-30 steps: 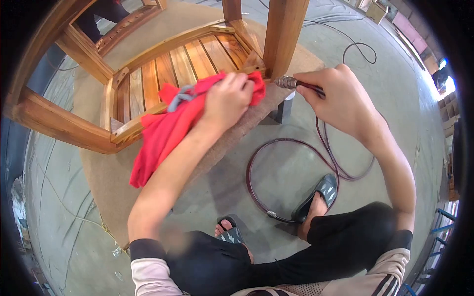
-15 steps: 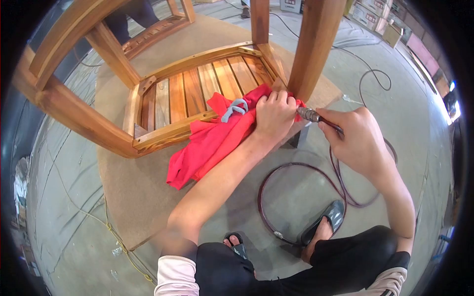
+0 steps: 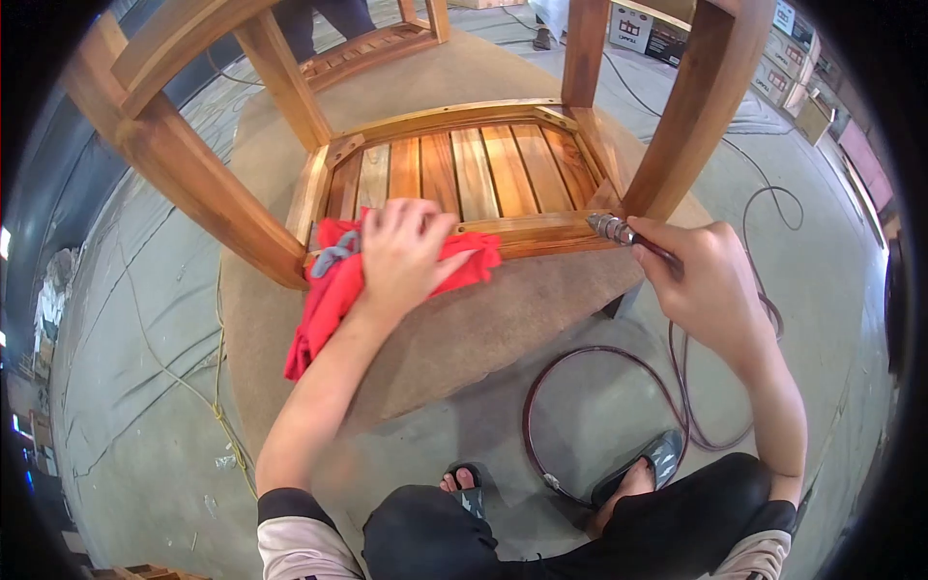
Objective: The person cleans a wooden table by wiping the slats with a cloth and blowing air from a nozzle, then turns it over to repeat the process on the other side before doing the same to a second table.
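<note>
A wooden chair [image 3: 541,232] with a slatted seat [image 3: 454,172] lies upside down, legs upward, on a brown board [image 3: 454,319]. My left hand [image 3: 401,256] presses a bunched red cloth [image 3: 333,309] onto the near seat rail, left of its middle; the fingers are slightly blurred. A grey strip [image 3: 338,253] shows among the cloth's folds. At the rail's right end, my right hand [image 3: 710,280] is closed around an air hose [image 3: 660,253]. The hose's metal coupling [image 3: 611,228] points left, close to the rail and the right front leg [image 3: 681,116].
The dark red hose loops [image 3: 532,387] over the floor beside my sandalled feet [image 3: 638,464]. Behind stand another wooden piece [image 3: 377,53], a person's dark-clothed legs [image 3: 324,24] and cartons [image 3: 633,29]. A yellow cord [image 3: 220,416] lies at the left.
My left hand and the red cloth have slid left along the near rail, away from the right leg. The right hand still holds the hose near that corner. The camera view has shifted.
</note>
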`<state>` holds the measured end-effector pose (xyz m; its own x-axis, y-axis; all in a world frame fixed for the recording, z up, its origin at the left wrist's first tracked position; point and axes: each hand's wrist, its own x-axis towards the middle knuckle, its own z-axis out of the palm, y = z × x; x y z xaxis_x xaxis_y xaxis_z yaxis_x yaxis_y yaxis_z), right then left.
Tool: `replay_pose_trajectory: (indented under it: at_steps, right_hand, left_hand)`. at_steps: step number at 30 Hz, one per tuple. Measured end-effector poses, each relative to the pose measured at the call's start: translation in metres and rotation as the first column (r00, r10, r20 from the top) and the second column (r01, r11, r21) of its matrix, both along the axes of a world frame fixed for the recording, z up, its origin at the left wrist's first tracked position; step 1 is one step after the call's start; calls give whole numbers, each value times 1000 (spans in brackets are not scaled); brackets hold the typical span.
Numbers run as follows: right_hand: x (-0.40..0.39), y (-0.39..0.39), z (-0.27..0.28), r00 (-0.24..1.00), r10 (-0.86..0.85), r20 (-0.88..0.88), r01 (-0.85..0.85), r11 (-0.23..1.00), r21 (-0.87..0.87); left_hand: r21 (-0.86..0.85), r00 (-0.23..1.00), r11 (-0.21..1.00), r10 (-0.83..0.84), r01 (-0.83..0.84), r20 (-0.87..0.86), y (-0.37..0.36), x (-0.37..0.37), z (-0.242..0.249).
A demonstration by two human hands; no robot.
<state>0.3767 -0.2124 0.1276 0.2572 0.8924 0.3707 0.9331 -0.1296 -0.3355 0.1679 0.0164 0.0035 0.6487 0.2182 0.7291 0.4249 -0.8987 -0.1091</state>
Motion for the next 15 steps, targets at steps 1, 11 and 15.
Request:
replay_pose_trajectory:
  at_steps: [1,11,15]
  right_hand:
    - [3,8,-2,998,54,36,-56,997,56]
    - [18,209,4,955,84,283,-89,996,7]
    - [-1,261,-2,902,65,428,35,975,-221]
  left_hand:
    - [6,998,999,48,-48,-31,8,-17,2]
    - [73,983,995,60,-74,175,20,-46,2]
    - [0,958,997,75,-79,277,29,-45,3]
